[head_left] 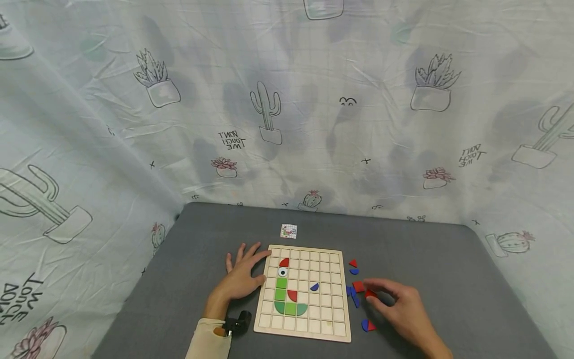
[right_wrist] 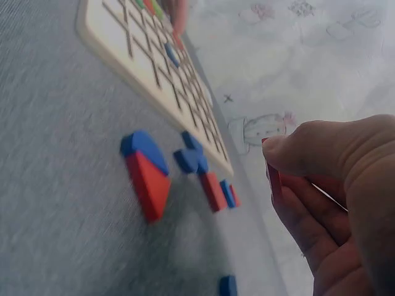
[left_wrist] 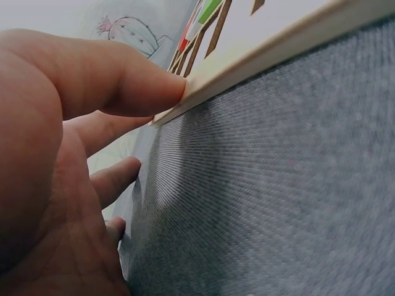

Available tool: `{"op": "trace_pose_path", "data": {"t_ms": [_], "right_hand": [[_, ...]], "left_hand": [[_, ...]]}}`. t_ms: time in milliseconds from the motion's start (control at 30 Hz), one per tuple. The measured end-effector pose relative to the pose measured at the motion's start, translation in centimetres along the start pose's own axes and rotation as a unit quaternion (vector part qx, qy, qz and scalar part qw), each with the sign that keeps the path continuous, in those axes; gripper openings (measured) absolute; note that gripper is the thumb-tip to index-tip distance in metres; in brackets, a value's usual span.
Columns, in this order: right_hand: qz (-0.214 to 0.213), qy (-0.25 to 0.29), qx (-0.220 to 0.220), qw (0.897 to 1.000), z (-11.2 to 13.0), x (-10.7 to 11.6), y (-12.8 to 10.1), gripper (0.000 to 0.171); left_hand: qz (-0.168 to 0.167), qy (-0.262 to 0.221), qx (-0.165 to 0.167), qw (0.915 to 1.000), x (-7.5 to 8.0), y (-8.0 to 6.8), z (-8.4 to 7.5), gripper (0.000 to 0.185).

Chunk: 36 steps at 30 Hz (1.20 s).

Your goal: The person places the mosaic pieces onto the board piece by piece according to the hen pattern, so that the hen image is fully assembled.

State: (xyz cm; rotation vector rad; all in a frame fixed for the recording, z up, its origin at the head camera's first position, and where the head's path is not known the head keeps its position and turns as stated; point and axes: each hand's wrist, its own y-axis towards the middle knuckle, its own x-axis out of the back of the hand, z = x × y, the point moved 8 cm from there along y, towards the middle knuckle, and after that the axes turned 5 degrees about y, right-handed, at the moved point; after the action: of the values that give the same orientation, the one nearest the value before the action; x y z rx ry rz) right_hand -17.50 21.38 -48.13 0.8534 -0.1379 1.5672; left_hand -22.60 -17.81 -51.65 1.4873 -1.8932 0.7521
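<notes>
A wooden grid board (head_left: 325,313) lies on the table. My left hand (head_left: 244,279) rests at its left side, thumb and forefinger touching the rim (left_wrist: 234,74), the other fingers spread. Down the board's left part runs a figure of green squares (head_left: 281,282), green rounded pieces, red quarter-round pieces (head_left: 292,295) and a white eye tile (head_left: 282,272). One blue rounded piece (head_left: 315,287) sits alone further right on the grid. To the right of the board, my right hand (head_left: 401,306) pinches a thin red piece (right_wrist: 274,179) between thumb and fingers, above the table; its full outline is hidden.
Loose red and blue pieces lie along the board's right side: a red triangle (head_left: 353,263), a blue half-round (head_left: 354,271), a red square (head_left: 358,286), blue strips (head_left: 355,298) and a red-blue pair (head_left: 371,325). A small pattern card (head_left: 289,231) lies beyond the board.
</notes>
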Motion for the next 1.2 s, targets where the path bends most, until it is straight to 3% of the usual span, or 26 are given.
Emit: {"op": "trace_pose_path", "data": {"t_ms": [367, 700, 967, 1200], "right_hand": [[0.049, 0.045, 0.005, 0.998, 1.6, -1.6, 1.5, 0.037], [0.102, 0.074, 0.063, 0.99, 4.1, -4.5, 3.0, 0.037], [0.185, 0.105, 0.119, 0.97, 5.5, -8.2, 3.4, 0.033], [0.229, 0.098, 0.159, 0.955, 6.4, -10.7, 3.3, 0.033]], "left_hand": [[-0.002, 0.003, -0.002, 1.0, 0.0, 0.1, -0.1, 0.066], [-0.003, 0.0, -0.004, 1.0, 0.1, 0.1, -0.1, 0.066], [-0.002, -0.001, -0.002, 1.0, 0.1, 0.0, -0.1, 0.066], [-0.003, -0.001, 0.0, 1.0, 0.1, 0.0, -0.2, 0.066]]}}
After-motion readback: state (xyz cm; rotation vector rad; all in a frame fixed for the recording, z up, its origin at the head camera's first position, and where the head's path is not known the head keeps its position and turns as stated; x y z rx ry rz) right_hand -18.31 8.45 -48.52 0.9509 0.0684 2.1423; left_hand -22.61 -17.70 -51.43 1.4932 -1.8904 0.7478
